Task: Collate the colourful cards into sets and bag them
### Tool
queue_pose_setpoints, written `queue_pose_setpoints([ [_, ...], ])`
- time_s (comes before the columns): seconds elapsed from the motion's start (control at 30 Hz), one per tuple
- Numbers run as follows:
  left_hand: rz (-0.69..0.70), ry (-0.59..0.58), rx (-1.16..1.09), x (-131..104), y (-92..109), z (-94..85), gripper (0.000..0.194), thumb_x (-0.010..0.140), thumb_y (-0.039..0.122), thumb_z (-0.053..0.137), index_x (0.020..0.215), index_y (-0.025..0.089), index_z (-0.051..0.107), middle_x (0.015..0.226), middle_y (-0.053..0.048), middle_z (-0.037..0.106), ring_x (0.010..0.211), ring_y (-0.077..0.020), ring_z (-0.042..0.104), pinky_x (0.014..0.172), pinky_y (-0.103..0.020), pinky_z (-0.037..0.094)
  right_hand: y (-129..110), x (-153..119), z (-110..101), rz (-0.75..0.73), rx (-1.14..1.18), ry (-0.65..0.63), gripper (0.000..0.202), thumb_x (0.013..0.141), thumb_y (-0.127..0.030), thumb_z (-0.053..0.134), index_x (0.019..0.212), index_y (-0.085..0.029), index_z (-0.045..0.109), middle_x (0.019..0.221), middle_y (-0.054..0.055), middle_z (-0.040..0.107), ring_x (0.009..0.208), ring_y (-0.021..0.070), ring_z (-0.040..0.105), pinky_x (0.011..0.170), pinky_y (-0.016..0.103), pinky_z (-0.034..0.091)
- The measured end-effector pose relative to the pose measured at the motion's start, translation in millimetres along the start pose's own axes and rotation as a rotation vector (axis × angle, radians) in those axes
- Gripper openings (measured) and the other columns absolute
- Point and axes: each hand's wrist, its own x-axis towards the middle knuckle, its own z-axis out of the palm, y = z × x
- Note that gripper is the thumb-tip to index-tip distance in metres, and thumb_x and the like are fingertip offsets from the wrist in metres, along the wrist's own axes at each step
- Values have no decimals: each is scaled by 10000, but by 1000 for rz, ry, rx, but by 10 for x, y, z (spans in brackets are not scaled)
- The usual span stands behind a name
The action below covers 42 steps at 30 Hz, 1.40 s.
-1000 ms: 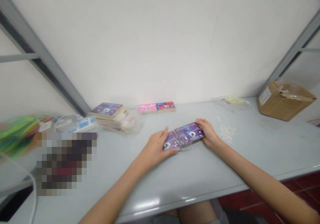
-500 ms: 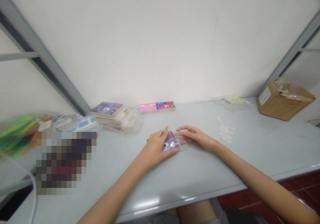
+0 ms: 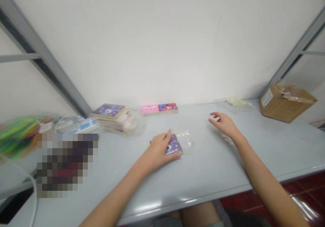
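Observation:
My left hand (image 3: 159,148) lies over a pack of purple star-patterned cards or booklets (image 3: 174,145), holding it against the table, thumb along its near edge. The pack sits in a clear plastic bag (image 3: 186,141), whose loose end spreads flat to the right. Off to the right, my right hand (image 3: 224,123) is raised above the tabletop with nothing in it, thumb and fingers apart. Partly hidden beneath that hand is a scatter of small white pieces (image 3: 227,139).
Purple-topped packs (image 3: 109,110) are stacked at the left, beside a clear bag. Pink and red packs (image 3: 158,109) lie along the wall. A bagged yellow item (image 3: 236,103) and cardboard box (image 3: 286,102) are at right. A power strip (image 3: 85,125) and green bundle (image 3: 22,132) are left.
My right hand has let go of the bag's loose end and moved right and slightly up, over the white pieces. My left hand has stayed on the purple pack.

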Motion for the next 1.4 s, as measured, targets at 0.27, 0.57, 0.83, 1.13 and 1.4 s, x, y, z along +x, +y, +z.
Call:
queue_pose_setpoints([
  [0.27, 19, 3, 2, 0, -19, 16, 843, 755, 596, 478, 1392, 175, 122, 1257, -112, 425, 1105, -272, 393, 947, -384, 288, 701, 205, 7, 176, -243, -16, 454, 727, -361, 515, 1087, -99, 603, 870, 136, 650, 811, 241, 590, 720, 317, 410],
  [0.57, 19, -12, 1, 3, -7, 0, 845, 754, 597, 480, 1393, 186, 111, 1246, -112, 431, 1088, -275, 407, 935, -395, 300, 661, 226, 80, 188, -166, 41, 286, 693, -314, 526, 842, -104, 648, 771, 110, 656, 720, 210, 588, 664, 298, 403],
  [0.83, 25, -6, 8, 5, -24, 22, 833, 753, 589, 491, 1390, 195, 127, 1239, -107, 434, 1089, -276, 410, 937, -390, 302, 5, 13, 136, 46, 629, -179, 338, 668, -429, 607, 861, -152, 617, 802, 54, 641, 665, 131, 553, 602, 236, 391],
  [1.13, 11, -17, 5, 0, 1, 2, 838, 750, 576, 505, 1390, 186, 130, 1253, -111, 423, 1108, -279, 396, 948, -386, 294, -402, -190, 273, -39, 787, -610, 397, 705, -433, 608, 991, -158, 624, 849, 73, 671, 686, 124, 564, 671, 258, 412],
  [1.4, 18, -13, 0, -15, -7, 1, 816, 762, 575, 489, 1390, 201, 126, 1259, -100, 419, 1107, -269, 394, 950, -380, 296, 66, 24, 8, 2, 267, -25, 392, 729, -436, 526, 977, -154, 638, 897, 84, 657, 692, 165, 573, 680, 294, 421],
])
